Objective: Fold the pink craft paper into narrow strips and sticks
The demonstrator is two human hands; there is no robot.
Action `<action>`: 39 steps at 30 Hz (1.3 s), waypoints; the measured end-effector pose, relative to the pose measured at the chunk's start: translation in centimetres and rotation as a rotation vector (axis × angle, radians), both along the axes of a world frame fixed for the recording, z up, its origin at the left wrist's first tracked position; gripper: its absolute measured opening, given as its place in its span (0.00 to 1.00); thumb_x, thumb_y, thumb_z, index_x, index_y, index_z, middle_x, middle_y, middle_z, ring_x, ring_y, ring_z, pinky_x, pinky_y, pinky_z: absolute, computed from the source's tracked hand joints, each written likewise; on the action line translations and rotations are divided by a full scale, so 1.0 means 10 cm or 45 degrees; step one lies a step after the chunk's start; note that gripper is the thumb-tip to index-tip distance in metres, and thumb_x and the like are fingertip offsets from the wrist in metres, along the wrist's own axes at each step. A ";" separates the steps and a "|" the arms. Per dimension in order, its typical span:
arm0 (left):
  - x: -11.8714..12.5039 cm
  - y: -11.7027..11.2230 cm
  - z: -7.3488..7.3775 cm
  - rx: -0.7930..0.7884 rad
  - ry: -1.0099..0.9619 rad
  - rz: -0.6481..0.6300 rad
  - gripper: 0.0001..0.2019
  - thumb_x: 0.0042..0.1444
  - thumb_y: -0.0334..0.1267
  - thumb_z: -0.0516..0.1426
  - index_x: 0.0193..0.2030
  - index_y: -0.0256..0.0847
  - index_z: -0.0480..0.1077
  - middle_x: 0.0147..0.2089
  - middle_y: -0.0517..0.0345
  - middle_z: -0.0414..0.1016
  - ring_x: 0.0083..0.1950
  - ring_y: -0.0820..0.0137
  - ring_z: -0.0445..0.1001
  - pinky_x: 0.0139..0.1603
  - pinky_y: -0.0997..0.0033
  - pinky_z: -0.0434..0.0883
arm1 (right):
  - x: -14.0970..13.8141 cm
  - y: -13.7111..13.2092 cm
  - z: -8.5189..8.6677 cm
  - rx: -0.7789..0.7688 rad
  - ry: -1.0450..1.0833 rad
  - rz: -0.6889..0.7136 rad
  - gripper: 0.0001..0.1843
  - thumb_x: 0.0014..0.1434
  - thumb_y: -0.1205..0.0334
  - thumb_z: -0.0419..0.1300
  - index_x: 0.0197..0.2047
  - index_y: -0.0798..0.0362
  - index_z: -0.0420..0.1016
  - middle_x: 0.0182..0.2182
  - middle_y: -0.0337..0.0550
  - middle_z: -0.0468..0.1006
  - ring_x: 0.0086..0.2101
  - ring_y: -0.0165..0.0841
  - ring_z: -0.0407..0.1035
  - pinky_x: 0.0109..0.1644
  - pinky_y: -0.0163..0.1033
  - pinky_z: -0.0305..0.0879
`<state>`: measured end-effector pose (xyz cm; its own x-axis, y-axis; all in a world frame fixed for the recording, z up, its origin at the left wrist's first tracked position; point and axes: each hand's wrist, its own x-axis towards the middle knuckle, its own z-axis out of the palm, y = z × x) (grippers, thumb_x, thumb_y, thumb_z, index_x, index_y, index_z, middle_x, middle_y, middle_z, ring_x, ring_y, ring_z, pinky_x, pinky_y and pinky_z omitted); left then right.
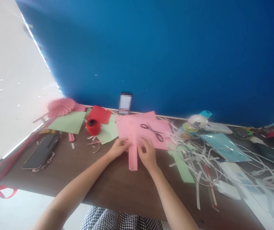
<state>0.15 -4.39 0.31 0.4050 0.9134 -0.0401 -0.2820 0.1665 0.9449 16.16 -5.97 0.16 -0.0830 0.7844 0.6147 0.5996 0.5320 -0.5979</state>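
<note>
A narrow folded strip of pink paper point(133, 156) stands lengthwise between my hands, over the middle of the brown table. My left hand point(119, 148) pinches its left edge between thumb and fingers. On the opposite edge, my right hand point(148, 152) has its fingers curled and its thumb and fingertips at the paper, slightly blurred. Behind the strip lie flat pink sheets point(124, 123), with dark-handled scissors point(152, 131) resting open on them. The strip's upper end blends into these sheets, so its top is hard to make out.
Left are a phone point(42, 151), a pleated pink paper fan point(62, 107), green paper point(68, 122) and a red ribbon roll point(93, 127). Another phone point(125, 103) leans on the blue wall. Right are a white bottle point(197, 121), tangled cables point(206, 159), paper scraps and a power strip point(243, 179).
</note>
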 end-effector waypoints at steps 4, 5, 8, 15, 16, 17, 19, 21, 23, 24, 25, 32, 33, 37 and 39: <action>0.01 -0.03 0.05 0.061 -0.015 -0.042 0.22 0.47 0.47 0.57 0.47 0.37 0.69 0.37 0.51 0.75 0.36 0.67 0.73 0.38 0.69 0.69 | 0.01 0.00 -0.01 0.079 -0.122 0.146 0.16 0.58 0.70 0.47 0.48 0.49 0.66 0.44 0.46 0.69 0.46 0.34 0.63 0.50 0.43 0.63; 0.00 -0.04 0.06 0.070 -0.012 -0.041 0.21 0.48 0.47 0.57 0.47 0.37 0.69 0.38 0.52 0.75 0.37 0.66 0.73 0.39 0.68 0.69 | 0.01 0.00 -0.01 0.070 -0.137 0.158 0.18 0.58 0.70 0.46 0.50 0.49 0.64 0.44 0.46 0.69 0.47 0.34 0.63 0.51 0.43 0.62; 0.00 -0.05 0.09 0.079 -0.006 -0.058 0.20 0.49 0.47 0.55 0.46 0.37 0.70 0.40 0.52 0.74 0.39 0.65 0.72 0.41 0.67 0.69 | 0.00 -0.01 0.00 0.070 -0.218 0.142 0.21 0.59 0.70 0.45 0.55 0.48 0.59 0.49 0.48 0.66 0.49 0.35 0.61 0.52 0.43 0.62; 0.02 -0.07 0.08 0.002 -0.076 -0.091 0.19 0.50 0.48 0.54 0.41 0.35 0.72 0.39 0.50 0.74 0.39 0.66 0.71 0.42 0.67 0.68 | -0.03 -0.04 0.01 0.212 -0.454 -0.052 0.20 0.57 0.68 0.49 0.52 0.45 0.65 0.55 0.48 0.57 0.51 0.43 0.58 0.49 0.48 0.62; 0.03 -0.07 0.07 -0.035 -0.112 -0.102 0.19 0.50 0.48 0.54 0.41 0.35 0.71 0.39 0.49 0.74 0.38 0.66 0.72 0.41 0.67 0.69 | -0.03 -0.04 0.00 0.266 -0.461 -0.079 0.20 0.57 0.68 0.50 0.52 0.45 0.65 0.55 0.49 0.57 0.52 0.43 0.57 0.50 0.48 0.61; 0.03 -0.07 0.06 -0.077 -0.147 -0.116 0.19 0.50 0.48 0.55 0.41 0.35 0.71 0.38 0.48 0.73 0.37 0.66 0.72 0.39 0.67 0.69 | -0.02 -0.04 0.00 0.314 -0.465 -0.100 0.19 0.57 0.68 0.51 0.51 0.46 0.66 0.55 0.50 0.58 0.53 0.43 0.56 0.51 0.49 0.60; 0.03 -0.07 0.06 -0.151 -0.181 -0.133 0.19 0.49 0.49 0.55 0.39 0.34 0.71 0.35 0.48 0.74 0.33 0.67 0.72 0.36 0.66 0.70 | -0.01 -0.03 -0.01 0.380 -0.470 -0.125 0.18 0.56 0.66 0.52 0.51 0.46 0.66 0.54 0.50 0.60 0.52 0.43 0.56 0.52 0.50 0.58; 0.02 -0.05 0.06 -0.175 -0.145 -0.134 0.19 0.49 0.50 0.54 0.36 0.33 0.71 0.29 0.49 0.74 0.29 0.69 0.72 0.32 0.68 0.70 | 0.01 -0.03 -0.01 0.407 -0.480 -0.130 0.18 0.56 0.65 0.53 0.51 0.47 0.66 0.52 0.49 0.64 0.52 0.42 0.57 0.52 0.51 0.57; 0.00 -0.02 0.07 -0.176 -0.088 -0.155 0.20 0.50 0.51 0.53 0.34 0.31 0.71 0.25 0.50 0.73 0.25 0.70 0.71 0.28 0.72 0.69 | 0.04 -0.03 -0.01 0.414 -0.484 -0.122 0.16 0.56 0.66 0.53 0.49 0.47 0.67 0.49 0.48 0.68 0.51 0.41 0.59 0.52 0.50 0.56; -0.02 -0.01 0.08 -0.181 -0.065 -0.176 0.21 0.51 0.51 0.52 0.33 0.31 0.72 0.25 0.49 0.73 0.25 0.70 0.71 0.27 0.73 0.69 | 0.05 -0.03 0.00 0.416 -0.481 -0.121 0.15 0.56 0.66 0.52 0.47 0.48 0.68 0.47 0.48 0.70 0.50 0.40 0.59 0.52 0.49 0.56; -0.04 0.01 0.09 -0.194 -0.046 -0.200 0.21 0.51 0.51 0.52 0.34 0.31 0.72 0.26 0.48 0.74 0.25 0.70 0.71 0.25 0.74 0.68 | 0.06 -0.03 0.00 0.416 -0.480 -0.118 0.13 0.56 0.67 0.52 0.45 0.48 0.69 0.45 0.47 0.72 0.50 0.39 0.60 0.53 0.49 0.55; -0.29 0.11 0.11 -0.361 -0.068 -0.357 0.18 0.49 0.44 0.57 0.44 0.34 0.69 0.41 0.42 0.74 0.36 0.65 0.74 0.34 0.70 0.70 | 0.15 -0.01 0.07 0.365 -0.558 0.027 0.15 0.58 0.71 0.45 0.39 0.51 0.70 0.34 0.43 0.76 0.43 0.33 0.67 0.56 0.50 0.49; -0.34 0.12 0.11 -0.362 -0.096 -0.373 0.19 0.48 0.40 0.59 0.47 0.35 0.68 0.42 0.43 0.73 0.37 0.64 0.74 0.36 0.69 0.70 | 0.16 -0.01 0.08 0.362 -0.558 0.035 0.16 0.58 0.72 0.44 0.40 0.51 0.70 0.34 0.43 0.76 0.42 0.33 0.67 0.55 0.50 0.50; -0.48 0.20 0.11 -0.295 -0.042 -0.248 0.28 0.41 0.29 0.62 0.52 0.40 0.64 0.42 0.46 0.74 0.35 0.67 0.74 0.35 0.71 0.69 | 0.18 -0.02 0.12 0.376 -0.595 0.124 0.17 0.56 0.75 0.45 0.41 0.50 0.70 0.35 0.43 0.75 0.42 0.32 0.66 0.53 0.46 0.54; -0.53 0.24 0.11 -0.209 -0.018 -0.156 0.29 0.40 0.28 0.62 0.52 0.41 0.64 0.46 0.46 0.72 0.39 0.65 0.73 0.36 0.71 0.68 | 0.16 -0.03 0.11 0.370 -0.646 0.152 0.18 0.55 0.76 0.45 0.39 0.50 0.70 0.35 0.42 0.75 0.41 0.31 0.66 0.52 0.45 0.53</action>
<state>-5.17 -1.98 1.38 0.5143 0.8390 -0.1776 -0.2630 0.3515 0.8985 17.74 -6.29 1.29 -0.4996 0.5570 0.6634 0.6984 0.7120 -0.0719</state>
